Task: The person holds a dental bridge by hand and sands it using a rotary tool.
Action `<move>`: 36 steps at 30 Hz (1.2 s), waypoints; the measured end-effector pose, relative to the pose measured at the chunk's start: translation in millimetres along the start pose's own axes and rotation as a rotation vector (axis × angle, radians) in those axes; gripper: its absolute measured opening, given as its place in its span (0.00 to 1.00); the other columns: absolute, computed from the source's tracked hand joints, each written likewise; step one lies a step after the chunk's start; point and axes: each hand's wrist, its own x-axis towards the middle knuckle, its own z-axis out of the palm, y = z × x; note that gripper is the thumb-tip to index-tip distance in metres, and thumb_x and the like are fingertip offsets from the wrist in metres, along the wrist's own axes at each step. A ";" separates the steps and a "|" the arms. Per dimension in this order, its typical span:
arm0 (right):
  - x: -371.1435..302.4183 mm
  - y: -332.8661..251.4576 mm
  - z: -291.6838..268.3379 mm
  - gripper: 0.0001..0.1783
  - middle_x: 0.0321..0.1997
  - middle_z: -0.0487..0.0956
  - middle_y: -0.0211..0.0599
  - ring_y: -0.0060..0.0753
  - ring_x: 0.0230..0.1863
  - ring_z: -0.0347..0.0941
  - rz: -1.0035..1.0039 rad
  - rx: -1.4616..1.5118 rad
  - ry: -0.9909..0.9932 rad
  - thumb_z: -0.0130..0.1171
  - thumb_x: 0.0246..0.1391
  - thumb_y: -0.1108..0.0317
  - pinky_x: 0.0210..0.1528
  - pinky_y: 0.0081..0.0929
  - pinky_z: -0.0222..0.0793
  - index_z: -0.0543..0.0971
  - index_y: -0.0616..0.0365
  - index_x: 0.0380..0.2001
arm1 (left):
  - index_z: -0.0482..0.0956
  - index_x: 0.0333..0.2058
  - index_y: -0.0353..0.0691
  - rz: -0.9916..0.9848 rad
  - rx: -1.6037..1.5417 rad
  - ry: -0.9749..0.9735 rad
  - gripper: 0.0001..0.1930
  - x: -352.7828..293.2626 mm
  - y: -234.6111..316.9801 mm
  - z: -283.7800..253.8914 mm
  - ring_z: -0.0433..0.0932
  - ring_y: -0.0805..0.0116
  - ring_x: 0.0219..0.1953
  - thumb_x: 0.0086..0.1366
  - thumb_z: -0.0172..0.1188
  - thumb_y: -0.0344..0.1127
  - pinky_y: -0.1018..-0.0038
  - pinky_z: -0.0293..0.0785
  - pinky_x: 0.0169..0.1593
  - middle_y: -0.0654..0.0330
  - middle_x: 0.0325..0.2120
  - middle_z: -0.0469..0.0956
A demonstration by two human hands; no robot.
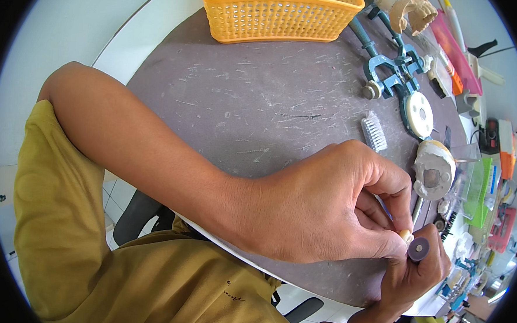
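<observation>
My left hand point(326, 206) reaches across from the left, thumb and fingers closed in a pinch. Between the fingertips sits a small cream, tooth-like piece point(405, 235), mostly covered by them. Right beside it is a round purple polishing wheel point(419, 250) with a pale metal centre. Wrapped round the tool behind this wheel is my right hand point(419, 272); its fingers hide the tool's body. The wheel and the cream piece are very close; whether they touch I cannot tell. Just beyond both hands lies a plaster dental model point(435, 171).
A yellow plastic basket point(280, 19) stands at the far edge of the scratched grey-brown tabletop point(232, 101). A white-bristled brush point(374, 131) lies past my left hand. A blue dental articulator point(400, 72) is at the far right, near a pink tray point(460, 55) and a green container point(483, 194).
</observation>
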 end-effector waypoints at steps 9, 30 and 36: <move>0.2 0.1 0.3 0.37 0.12 0.59 0.30 0.27 0.11 0.56 0.000 0.006 -0.001 0.64 0.38 0.34 0.15 0.26 0.47 0.63 0.58 0.13 | 0.76 0.26 0.29 -0.002 -0.005 -0.007 0.07 -0.2 0.7 0.5 0.79 0.76 0.32 0.55 0.64 0.27 0.82 0.77 0.40 0.57 0.26 0.79; 9.4 -5.8 -10.6 0.32 0.13 0.67 0.28 0.21 0.13 0.62 0.035 0.200 0.029 0.71 0.28 0.40 0.16 0.21 0.51 0.70 0.58 0.15 | 0.73 0.33 0.30 -0.062 0.004 -0.011 0.05 1.0 8.6 1.2 0.79 0.75 0.38 0.58 0.60 0.24 0.81 0.76 0.45 0.59 0.32 0.77; 3.7 -6.9 -9.1 0.35 0.11 0.61 0.28 0.23 0.12 0.57 0.050 0.116 -0.035 0.70 0.30 0.37 0.14 0.25 0.46 0.65 0.58 0.11 | 0.75 0.32 0.30 -0.025 0.010 -0.006 0.07 -1.4 4.2 -1.1 0.79 0.76 0.38 0.57 0.63 0.25 0.82 0.76 0.45 0.59 0.31 0.78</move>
